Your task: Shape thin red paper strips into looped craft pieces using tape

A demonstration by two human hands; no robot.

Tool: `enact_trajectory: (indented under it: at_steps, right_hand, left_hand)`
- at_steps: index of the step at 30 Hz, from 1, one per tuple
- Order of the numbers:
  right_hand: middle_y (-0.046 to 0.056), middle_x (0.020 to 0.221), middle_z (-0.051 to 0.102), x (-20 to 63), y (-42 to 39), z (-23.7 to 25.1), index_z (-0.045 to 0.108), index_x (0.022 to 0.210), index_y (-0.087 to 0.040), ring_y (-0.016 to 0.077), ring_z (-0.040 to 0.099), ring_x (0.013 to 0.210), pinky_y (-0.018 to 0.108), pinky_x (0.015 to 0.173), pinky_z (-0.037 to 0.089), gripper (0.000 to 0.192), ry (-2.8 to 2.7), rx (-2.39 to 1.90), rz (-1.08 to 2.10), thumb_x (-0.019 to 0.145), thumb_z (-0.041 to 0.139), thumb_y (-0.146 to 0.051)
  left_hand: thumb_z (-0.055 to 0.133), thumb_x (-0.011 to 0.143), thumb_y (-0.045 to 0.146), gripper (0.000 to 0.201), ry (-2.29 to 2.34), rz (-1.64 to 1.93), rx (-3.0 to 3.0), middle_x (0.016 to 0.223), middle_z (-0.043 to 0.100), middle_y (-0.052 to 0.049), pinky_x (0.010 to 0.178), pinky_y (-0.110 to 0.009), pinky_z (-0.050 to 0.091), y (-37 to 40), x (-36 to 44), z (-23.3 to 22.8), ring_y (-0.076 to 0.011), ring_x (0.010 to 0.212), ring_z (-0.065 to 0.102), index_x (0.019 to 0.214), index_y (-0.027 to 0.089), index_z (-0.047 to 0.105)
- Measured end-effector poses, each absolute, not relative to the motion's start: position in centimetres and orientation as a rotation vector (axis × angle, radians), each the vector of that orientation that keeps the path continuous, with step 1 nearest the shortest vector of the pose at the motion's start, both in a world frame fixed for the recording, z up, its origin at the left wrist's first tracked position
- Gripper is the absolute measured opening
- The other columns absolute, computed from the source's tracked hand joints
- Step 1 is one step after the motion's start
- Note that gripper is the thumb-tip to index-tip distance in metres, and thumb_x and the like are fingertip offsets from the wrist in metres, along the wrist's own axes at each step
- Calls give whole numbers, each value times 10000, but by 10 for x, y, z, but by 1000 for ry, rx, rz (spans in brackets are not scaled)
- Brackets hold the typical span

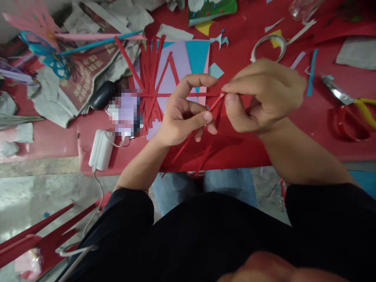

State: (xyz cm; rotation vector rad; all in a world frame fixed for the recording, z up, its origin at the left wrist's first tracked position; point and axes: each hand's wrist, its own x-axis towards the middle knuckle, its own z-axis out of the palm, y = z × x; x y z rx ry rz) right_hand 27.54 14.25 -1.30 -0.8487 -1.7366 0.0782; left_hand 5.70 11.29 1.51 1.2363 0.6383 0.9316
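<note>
My right hand (261, 94) pinches the near end of red paper strips (216, 103) between thumb and forefinger. Lower on the same strips, the thumb and a finger of my left hand (179, 119) close, while its forefinger arches above. One strip stretches left, level, behind my left hand; others slant down toward the table edge. How they join under the right fingertips is hidden. Left of my hands, a heap of loose red paper strips (149, 74) lies across lilac sheets (180, 62) and a blue sheet (199, 58).
Scissors (357, 103) and a tape roll (268, 43) lie right on the red table (243, 152). At left are paper flowers (44, 51), crumpled newspaper (53, 94), a black mouse-like object (102, 95) and a white power bank (101, 149) with a cable hanging off the edge.
</note>
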Motion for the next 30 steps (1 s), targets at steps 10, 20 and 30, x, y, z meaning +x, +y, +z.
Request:
enact_trajectory:
  at_steps: [10, 20, 30]
  right_hand:
    - [33, 897, 813, 286, 146, -24, 784, 987, -323, 275, 810, 888, 491, 948, 704, 321, -1851, -973, 145, 1103, 648, -590]
    - [-8, 790, 773, 268, 138, 2, 757, 1040, -318, 194, 730, 679, 365, 656, 643, 196, -1739, -782, -140, 1115, 619, -435]
    - [-59, 859, 798, 271, 135, 9, 758, 1144, -369, 180, 760, 706, 359, 722, 644, 85, -1777, -721, -115, 1073, 713, -375]
  left_hand:
    - [841, 1013, 563, 586, 647, 1070, 1352, 904, 823, 8, 441, -198, 548, 119, 59, -1, -171, 664, 823, 1498, 294, 654]
    - [773, 1057, 613, 569, 598, 1140, 1496, 741, 745, 73, 438, -156, 496, 121, 57, -6, -100, 540, 742, 1525, 316, 646]
    - [777, 1076, 551, 547, 515, 1208, 1615, 665, 684, 120, 517, -168, 554, 122, 57, -6, -65, 502, 675, 1538, 327, 585]
